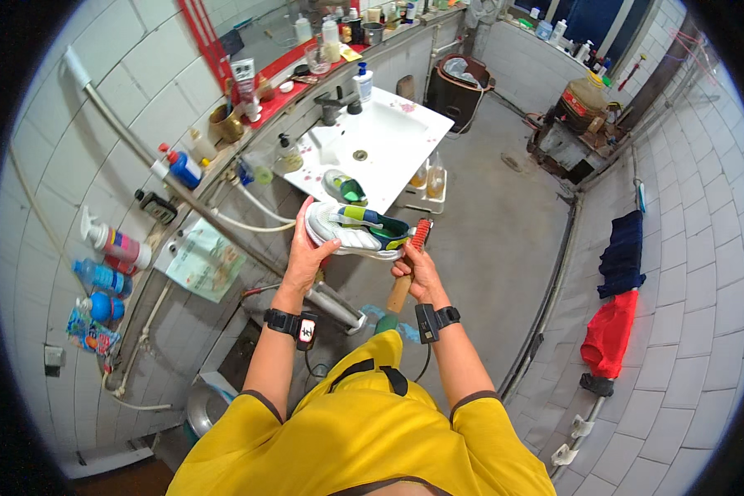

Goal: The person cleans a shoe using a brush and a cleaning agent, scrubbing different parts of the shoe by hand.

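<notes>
My left hand (304, 255) grips a white sneaker (339, 230) with green and navy trim by its toe end, thumb on the near side. The shoe is held sideways in front of the sink. In my right hand (422, 271) is a scrubbing brush (401, 293) with a wooden handle and red bristles. Its bristles stand upright at the heel end of the shoe; whether they touch it I cannot tell. A second sneaker (339, 183) with a green inside sits on the near edge of the white washbasin (393, 132), just beyond the held one.
A soap bottle (288, 154) and a pump bottle (363, 83) stand at the basin. A red-edged shelf (285, 103) with toiletries runs along the left wall. A dark bin (461, 87) is at the back. Navy cloth (622, 255) and red cloth (610, 335) hang on the right.
</notes>
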`<action>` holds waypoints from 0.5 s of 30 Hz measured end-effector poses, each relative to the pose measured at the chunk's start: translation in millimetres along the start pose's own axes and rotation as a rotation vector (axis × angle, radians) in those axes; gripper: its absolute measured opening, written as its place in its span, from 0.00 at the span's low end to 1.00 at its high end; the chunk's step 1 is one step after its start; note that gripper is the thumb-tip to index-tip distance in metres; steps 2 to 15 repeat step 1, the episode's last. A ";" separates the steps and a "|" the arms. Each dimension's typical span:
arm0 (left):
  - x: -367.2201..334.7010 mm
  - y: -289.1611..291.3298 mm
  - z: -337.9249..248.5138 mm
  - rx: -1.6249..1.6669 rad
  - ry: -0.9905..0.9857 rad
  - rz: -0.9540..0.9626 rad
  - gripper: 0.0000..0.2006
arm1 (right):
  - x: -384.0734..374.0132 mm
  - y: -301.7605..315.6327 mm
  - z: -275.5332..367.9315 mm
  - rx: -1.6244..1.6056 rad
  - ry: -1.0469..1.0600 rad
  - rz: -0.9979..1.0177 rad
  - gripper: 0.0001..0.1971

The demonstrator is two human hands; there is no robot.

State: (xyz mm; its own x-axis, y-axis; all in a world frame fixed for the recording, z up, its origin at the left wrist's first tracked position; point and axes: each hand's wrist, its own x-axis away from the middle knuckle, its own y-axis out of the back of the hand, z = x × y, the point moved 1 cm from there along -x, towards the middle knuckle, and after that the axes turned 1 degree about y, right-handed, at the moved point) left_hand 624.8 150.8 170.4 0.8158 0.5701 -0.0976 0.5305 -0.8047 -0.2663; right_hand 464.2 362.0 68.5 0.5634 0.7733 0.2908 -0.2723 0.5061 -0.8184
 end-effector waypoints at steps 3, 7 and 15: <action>-16.8 -10.4 10.7 0.041 0.013 -0.002 0.55 | -6.5 5.4 14.5 0.016 0.023 -0.024 0.11; -16.8 -10.4 10.7 0.041 0.013 -0.002 0.55 | -6.5 5.4 14.5 0.016 0.023 -0.024 0.11; -16.8 -10.4 10.7 0.041 0.013 -0.002 0.55 | -6.5 5.4 14.5 0.016 0.023 -0.024 0.11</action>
